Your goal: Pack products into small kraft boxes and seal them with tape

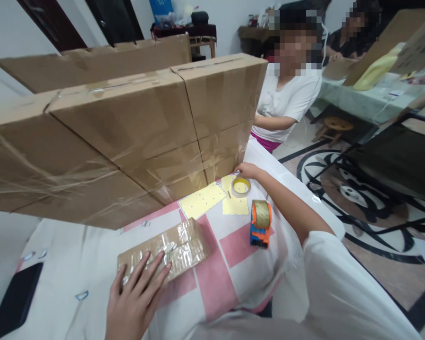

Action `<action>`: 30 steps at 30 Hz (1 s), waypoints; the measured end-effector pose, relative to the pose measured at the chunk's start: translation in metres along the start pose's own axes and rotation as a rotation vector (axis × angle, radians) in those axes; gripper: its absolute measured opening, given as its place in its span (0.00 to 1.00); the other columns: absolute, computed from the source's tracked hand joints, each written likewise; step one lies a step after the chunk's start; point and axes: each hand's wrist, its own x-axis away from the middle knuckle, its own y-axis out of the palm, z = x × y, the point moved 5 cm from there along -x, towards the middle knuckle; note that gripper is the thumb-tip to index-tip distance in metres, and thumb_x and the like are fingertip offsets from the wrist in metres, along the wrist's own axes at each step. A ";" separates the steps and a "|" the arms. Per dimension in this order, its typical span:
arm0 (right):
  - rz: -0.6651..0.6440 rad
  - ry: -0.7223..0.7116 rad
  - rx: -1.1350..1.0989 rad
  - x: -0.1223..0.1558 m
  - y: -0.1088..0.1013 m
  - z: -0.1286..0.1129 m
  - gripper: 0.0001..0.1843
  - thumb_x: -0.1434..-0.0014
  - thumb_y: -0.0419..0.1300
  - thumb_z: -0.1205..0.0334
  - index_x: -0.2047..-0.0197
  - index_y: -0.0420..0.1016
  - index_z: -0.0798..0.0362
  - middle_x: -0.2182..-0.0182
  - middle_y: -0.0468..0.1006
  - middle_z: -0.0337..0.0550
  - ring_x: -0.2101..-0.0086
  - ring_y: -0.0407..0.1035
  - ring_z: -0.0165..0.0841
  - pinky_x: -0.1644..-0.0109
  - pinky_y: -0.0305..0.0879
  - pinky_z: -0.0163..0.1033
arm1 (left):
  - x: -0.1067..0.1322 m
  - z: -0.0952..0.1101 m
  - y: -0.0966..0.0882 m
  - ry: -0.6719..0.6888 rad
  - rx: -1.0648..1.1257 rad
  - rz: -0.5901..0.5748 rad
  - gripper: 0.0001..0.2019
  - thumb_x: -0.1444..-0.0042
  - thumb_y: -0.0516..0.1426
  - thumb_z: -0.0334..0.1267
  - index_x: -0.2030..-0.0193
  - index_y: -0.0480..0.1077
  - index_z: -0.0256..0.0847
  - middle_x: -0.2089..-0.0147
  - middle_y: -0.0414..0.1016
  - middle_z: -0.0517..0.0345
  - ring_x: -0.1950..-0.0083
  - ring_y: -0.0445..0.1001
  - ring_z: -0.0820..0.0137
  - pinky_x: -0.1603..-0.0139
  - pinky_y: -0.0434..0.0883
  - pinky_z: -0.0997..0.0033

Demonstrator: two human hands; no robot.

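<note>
Left hand (136,295) on small carton (186,243): brown, shiny, taped

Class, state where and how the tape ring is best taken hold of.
Probably pinch the tape ring by its near rim, coming from above: it lies flat, its open middle should admit a fingertip, and the right hand is just beyond its far side.
</note>
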 end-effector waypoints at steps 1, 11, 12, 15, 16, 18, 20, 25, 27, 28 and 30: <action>-0.002 0.010 0.014 0.000 0.000 -0.002 0.19 0.41 0.67 0.62 0.46 0.81 0.52 0.55 0.83 0.48 0.55 0.75 0.39 0.54 0.64 0.37 | -0.001 0.000 0.000 -0.005 0.008 0.011 0.19 0.34 0.55 0.51 0.37 0.70 0.63 0.35 0.73 0.63 0.29 0.64 0.63 0.24 0.43 0.52; 0.286 0.204 -0.046 0.041 -0.030 -0.019 0.12 0.33 0.58 0.60 0.59 0.82 0.57 0.63 0.83 0.49 0.59 0.75 0.38 0.56 0.65 0.38 | 0.000 -0.003 0.003 0.016 0.002 0.040 0.20 0.34 0.54 0.50 0.36 0.69 0.63 0.35 0.73 0.65 0.30 0.65 0.60 0.23 0.43 0.52; 0.357 0.218 -0.075 0.053 -0.040 -0.022 0.14 0.33 0.56 0.61 0.58 0.82 0.57 0.65 0.83 0.50 0.61 0.75 0.37 0.58 0.64 0.36 | 0.000 -0.003 0.003 0.017 -0.003 0.040 0.21 0.34 0.53 0.49 0.36 0.69 0.64 0.35 0.73 0.65 0.30 0.66 0.59 0.23 0.43 0.52; 0.540 0.240 -0.156 0.100 -0.063 -0.044 0.19 0.31 0.52 0.59 0.55 0.82 0.61 0.68 0.82 0.48 0.67 0.74 0.35 0.63 0.63 0.35 | 0.000 -0.004 0.003 0.024 -0.016 0.050 0.21 0.34 0.52 0.50 0.36 0.68 0.65 0.35 0.73 0.67 0.32 0.68 0.58 0.22 0.43 0.52; 0.593 0.238 -0.193 0.120 -0.065 -0.059 0.20 0.30 0.52 0.57 0.54 0.82 0.61 0.68 0.83 0.48 0.67 0.74 0.35 0.63 0.64 0.35 | 0.000 -0.003 0.002 0.024 -0.015 0.053 0.21 0.34 0.52 0.50 0.36 0.68 0.65 0.35 0.73 0.67 0.32 0.69 0.58 0.22 0.43 0.52; 0.680 0.223 -0.294 0.159 -0.056 -0.096 0.22 0.29 0.51 0.53 0.53 0.82 0.58 0.64 0.84 0.47 0.67 0.74 0.34 0.63 0.67 0.35 | -0.002 -0.002 0.001 0.020 -0.008 0.040 0.20 0.34 0.53 0.50 0.36 0.69 0.65 0.35 0.73 0.67 0.32 0.69 0.58 0.23 0.44 0.52; 0.842 0.167 -0.628 0.194 -0.034 -0.140 0.17 0.33 0.58 0.53 0.57 0.84 0.55 0.63 0.85 0.46 0.67 0.76 0.35 0.63 0.70 0.36 | -0.003 0.000 -0.001 0.011 0.001 0.020 0.19 0.35 0.56 0.48 0.37 0.70 0.63 0.35 0.73 0.65 0.31 0.67 0.58 0.24 0.45 0.51; 0.702 0.107 -1.065 0.208 0.052 -0.235 0.15 0.34 0.57 0.62 0.51 0.84 0.52 0.59 0.86 0.46 0.63 0.80 0.37 0.59 0.75 0.38 | -0.004 0.001 -0.004 -0.006 -0.007 -0.031 0.19 0.36 0.59 0.44 0.39 0.72 0.58 0.35 0.73 0.59 0.29 0.64 0.57 0.26 0.49 0.47; 0.634 0.145 -1.133 0.198 0.079 -0.252 0.17 0.34 0.55 0.65 0.49 0.83 0.52 0.55 0.85 0.47 0.58 0.81 0.40 0.55 0.75 0.41 | -0.004 0.001 -0.004 0.010 -0.027 -0.052 0.19 0.37 0.61 0.42 0.39 0.72 0.57 0.35 0.73 0.57 0.29 0.64 0.57 0.27 0.50 0.47; 0.592 0.163 -1.150 0.193 0.089 -0.256 0.18 0.34 0.54 0.65 0.48 0.83 0.52 0.55 0.85 0.47 0.58 0.81 0.41 0.55 0.75 0.41 | -0.004 0.001 -0.004 0.013 -0.034 -0.060 0.20 0.37 0.61 0.42 0.39 0.72 0.57 0.35 0.73 0.56 0.28 0.64 0.57 0.27 0.50 0.46; 0.514 0.176 -1.169 0.186 0.103 -0.262 0.19 0.35 0.54 0.66 0.47 0.82 0.53 0.56 0.85 0.48 0.60 0.81 0.41 0.55 0.76 0.43 | -0.003 0.000 -0.005 0.009 -0.036 -0.070 0.20 0.38 0.62 0.41 0.39 0.72 0.57 0.35 0.73 0.55 0.28 0.64 0.57 0.28 0.51 0.46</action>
